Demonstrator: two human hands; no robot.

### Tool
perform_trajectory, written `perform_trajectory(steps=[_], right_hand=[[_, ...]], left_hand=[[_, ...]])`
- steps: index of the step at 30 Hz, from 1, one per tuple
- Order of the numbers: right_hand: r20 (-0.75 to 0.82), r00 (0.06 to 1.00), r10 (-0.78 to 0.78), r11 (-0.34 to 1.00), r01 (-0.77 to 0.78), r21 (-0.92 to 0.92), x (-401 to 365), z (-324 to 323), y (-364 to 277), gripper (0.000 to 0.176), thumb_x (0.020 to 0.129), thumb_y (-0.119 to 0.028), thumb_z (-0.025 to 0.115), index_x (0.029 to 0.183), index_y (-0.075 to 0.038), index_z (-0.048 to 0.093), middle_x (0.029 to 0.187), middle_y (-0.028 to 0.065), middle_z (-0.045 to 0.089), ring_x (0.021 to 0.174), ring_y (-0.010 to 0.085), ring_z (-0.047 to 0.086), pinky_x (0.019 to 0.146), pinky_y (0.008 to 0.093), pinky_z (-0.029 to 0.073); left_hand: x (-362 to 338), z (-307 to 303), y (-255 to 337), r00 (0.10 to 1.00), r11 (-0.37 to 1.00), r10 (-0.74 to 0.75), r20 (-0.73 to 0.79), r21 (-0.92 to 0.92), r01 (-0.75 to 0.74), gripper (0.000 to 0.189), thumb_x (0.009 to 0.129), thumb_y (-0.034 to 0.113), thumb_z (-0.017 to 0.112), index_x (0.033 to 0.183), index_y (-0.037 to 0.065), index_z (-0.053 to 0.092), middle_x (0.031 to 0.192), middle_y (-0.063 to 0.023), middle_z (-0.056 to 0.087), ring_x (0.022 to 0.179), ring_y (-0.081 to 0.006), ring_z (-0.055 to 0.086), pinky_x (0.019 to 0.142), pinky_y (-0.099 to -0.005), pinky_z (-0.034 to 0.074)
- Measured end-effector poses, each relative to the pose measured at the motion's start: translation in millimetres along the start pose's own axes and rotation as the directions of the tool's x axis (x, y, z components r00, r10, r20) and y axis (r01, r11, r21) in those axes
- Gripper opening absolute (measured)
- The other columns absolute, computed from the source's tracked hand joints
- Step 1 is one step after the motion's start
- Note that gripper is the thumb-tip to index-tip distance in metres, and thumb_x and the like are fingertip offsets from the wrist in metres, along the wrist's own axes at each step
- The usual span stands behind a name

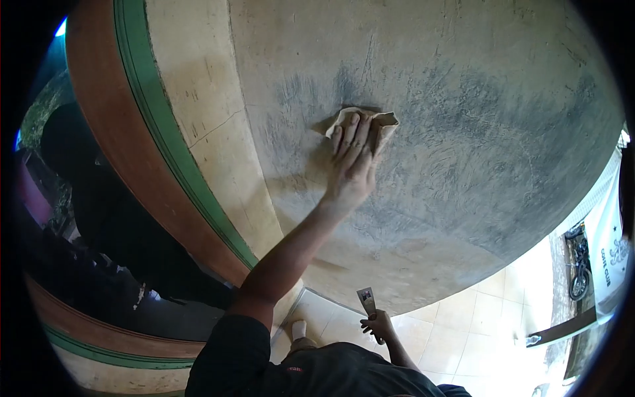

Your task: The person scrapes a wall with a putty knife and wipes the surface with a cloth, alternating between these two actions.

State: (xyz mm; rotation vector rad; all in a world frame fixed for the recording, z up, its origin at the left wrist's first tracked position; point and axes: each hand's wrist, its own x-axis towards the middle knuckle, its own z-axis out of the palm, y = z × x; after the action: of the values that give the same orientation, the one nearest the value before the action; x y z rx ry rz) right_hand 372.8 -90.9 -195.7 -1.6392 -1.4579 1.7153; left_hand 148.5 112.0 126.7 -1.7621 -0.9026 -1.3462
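While the left hand [352, 169] lay flat against the wall [463, 132], its fingers were stretched out and slightly apart over a crumpled tan paper [385, 122]. The paper was pinned between palm and plaster, with its folded edge sticking out past the fingertips. The open, pressing hold looked suited to keeping the sheet tight to the surface rather than gripping it. Grey smears spread over the pale wall around and to the right of the paper. The right hand [378, 325] hung low near the body, closed around the handle of a scraper [366, 299] whose blade pointed up, apart from the wall, seemingly kept ready but out of the way. To the left, a green stripe [165, 132] and a brown band ran along the wall's edge, and beyond them the space was too dark to read. Below lay a tiled floor [463, 317] with a foot [299, 329] on it. Far right stood a motorbike [580, 274] and a banner [614, 258], well apart. Nothing blocked the raised arm.
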Motion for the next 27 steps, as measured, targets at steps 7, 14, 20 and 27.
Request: perform_trajectory(steps=[7,14,20,27], right_hand=[[-0.071,0.987,0.145,0.989,-0.143,0.024,-11.5,-38.9,78.5,0.026,0.076,-0.008,0.07,0.089,0.008,0.054,0.068,0.015,0.066,0.055,0.0206,0.067,0.042,0.0292,0.051],[-0.159,0.976,0.15,0.983,-0.164,-0.082,-17.7,-38.3,111.7,0.026,0.076,-0.014,0.072,0.082,0.009,0.058,0.064,0.0151,0.065,0.051,0.02,0.065,0.042,0.0296,0.051],[-0.199,0.955,0.218,0.969,-0.187,0.162,-32.2,-34.5,144.1,0.028,0.073,-0.013,0.075,0.066,0.002,0.053,0.053,0.0083,0.053,0.041,0.018,0.056,0.039,0.0323,0.05],[-0.252,0.952,0.173,0.971,-0.123,0.203,-46.4,-16.8,119.0,0.037,0.076,-0.028,0.074,0.078,0.004,0.055,0.057,0.0072,0.056,0.047,0.0178,0.06,0.044,0.031,0.049]], left_hand=[[53.8,-21.2,-52.0,0.755,0.754,-0.655,-0.043,-0.106,0.648,0.047,0.097,0.013,0.032,0.138,-0.008,0.026,0.146,-0.0236,0.024,0.138,-0.0344,0.019,0.113,-0.0471,0.015],[-6.5,3.7,34.4,0.991,0.992,0.124,-0.04,0.031,-0.123,0.035,0.094,0.013,0.041,0.125,-0.002,0.049,0.137,-0.0216,0.041,0.135,-0.0319,0.028,0.113,-0.0503,0.016],[58.7,-26.3,-20.8,0.824,0.823,-0.562,-0.071,-0.148,0.549,0.041,0.097,0.015,0.031,0.133,-0.005,0.037,0.144,-0.0239,0.026,0.136,-0.0371,0.021,0.111,-0.0518,0.017],[-67.1,-27.9,116.8,0.903,0.939,0.085,0.421,-0.337,0.069,0.045,0.094,0.006,0.041,0.138,0.003,0.035,0.142,-0.0217,0.033,0.133,-0.0362,0.03,0.109,-0.0496,0.026]])
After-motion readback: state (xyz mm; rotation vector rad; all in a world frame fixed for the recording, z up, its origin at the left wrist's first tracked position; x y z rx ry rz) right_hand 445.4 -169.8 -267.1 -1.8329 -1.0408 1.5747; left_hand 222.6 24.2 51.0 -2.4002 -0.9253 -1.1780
